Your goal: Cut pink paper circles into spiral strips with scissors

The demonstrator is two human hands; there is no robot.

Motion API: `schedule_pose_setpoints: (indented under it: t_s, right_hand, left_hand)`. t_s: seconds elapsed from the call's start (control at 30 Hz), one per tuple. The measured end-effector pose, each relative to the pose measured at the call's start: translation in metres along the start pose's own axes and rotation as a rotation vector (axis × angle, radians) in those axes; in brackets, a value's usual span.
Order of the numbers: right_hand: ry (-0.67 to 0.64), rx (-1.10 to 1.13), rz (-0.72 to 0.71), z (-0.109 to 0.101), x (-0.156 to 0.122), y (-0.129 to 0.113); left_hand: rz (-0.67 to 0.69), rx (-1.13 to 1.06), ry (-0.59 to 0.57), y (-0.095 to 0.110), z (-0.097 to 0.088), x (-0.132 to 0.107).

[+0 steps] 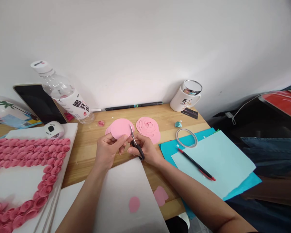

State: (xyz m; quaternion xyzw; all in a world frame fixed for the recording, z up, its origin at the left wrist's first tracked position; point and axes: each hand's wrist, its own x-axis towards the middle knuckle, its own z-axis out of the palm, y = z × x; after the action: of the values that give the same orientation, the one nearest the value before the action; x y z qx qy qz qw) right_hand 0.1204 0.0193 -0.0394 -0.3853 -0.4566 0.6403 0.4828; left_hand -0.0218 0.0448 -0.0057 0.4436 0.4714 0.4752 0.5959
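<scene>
Between thumb and fingers, my left hand (108, 148) pinches a round pink paper disc (121, 127) by its lower edge. Black-handled scissors (137, 148) sit in my right hand (145, 149), their blades pointing up at the disc's right edge. Whether the blades are parted is hard to make out. Just right of the disc lies a pink paper cut into a spiral (147, 126), on more pink paper. Below my hands is a white board (126, 181) with a small pink paper piece (134, 204) on it.
At left stands a panel of rolled pink paper flowers (48, 174), a plastic bottle (70, 97) behind it. A white mug (184, 97) stands by the wall. Blue paper sheets (215, 161), a tape roll (186, 138) and a pen (196, 164) lie at right.
</scene>
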Motion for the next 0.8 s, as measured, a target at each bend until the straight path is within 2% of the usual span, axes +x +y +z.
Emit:
schedule_pose_setpoints:
  t_s: [0.33, 0.53, 0.8]
  right_hand:
    - [0.026, 0.0, 0.029, 0.0007, 0.0001, 0.0006]
    - [0.033, -0.007, 0.035, 0.003, 0.0, 0.0006]
    - [0.012, -0.008, 0.006, 0.0034, 0.0002, 0.0008]
  left_hand:
    - [0.015, -0.016, 0.036, -0.002, -0.0011, 0.0009]
    - [-0.002, -0.047, -0.087, -0.0031, -0.0011, 0.0012]
    - [-0.048, 0.033, -0.04, -0.003, -0.002, 0.0009]
